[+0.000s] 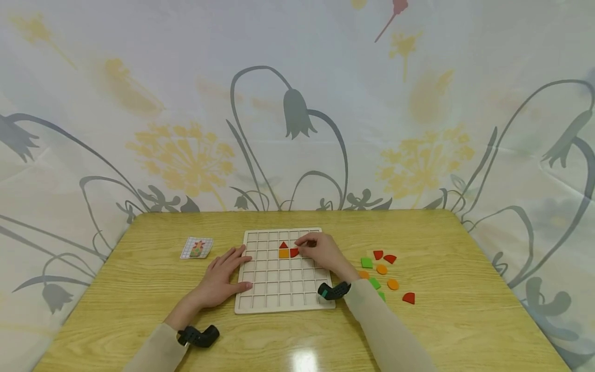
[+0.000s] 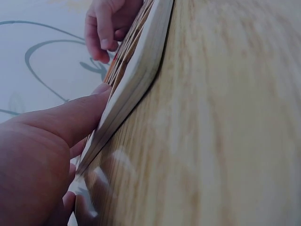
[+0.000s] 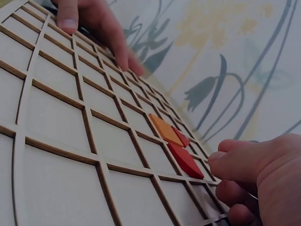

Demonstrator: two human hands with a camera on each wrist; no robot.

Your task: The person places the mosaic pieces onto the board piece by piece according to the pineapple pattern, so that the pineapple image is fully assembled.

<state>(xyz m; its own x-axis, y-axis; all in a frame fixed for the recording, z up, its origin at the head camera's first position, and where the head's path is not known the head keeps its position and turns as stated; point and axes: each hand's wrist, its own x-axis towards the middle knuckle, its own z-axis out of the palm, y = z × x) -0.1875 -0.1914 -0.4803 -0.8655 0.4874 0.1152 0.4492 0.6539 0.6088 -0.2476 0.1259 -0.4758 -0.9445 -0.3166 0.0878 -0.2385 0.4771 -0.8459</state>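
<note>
A wooden grid board (image 1: 269, 303) lies mid-table. On its left edge rests my left hand (image 1: 225, 275), fingers spread and thumb over the rim (image 2: 96, 115). In the upper cells sit an orange square (image 1: 284, 253), a red triangle (image 1: 283, 245) above it, and a red quarter-circle piece (image 3: 184, 160) to the square's right. My right hand (image 1: 323, 251) hovers at that red piece with loosely bent fingers. In the right wrist view its thumb and fingertips (image 3: 217, 157) are just off the piece, and nothing shows between them.
Right of the board lie several loose pieces: green squares (image 1: 366, 263), orange circles (image 1: 392, 284) and red quarter-circles (image 1: 409, 298). A small picture card (image 1: 197, 248) with a coloured pattern lies to the left. Behind the table (image 1: 465, 330) hangs a flower-printed cloth (image 1: 297, 170).
</note>
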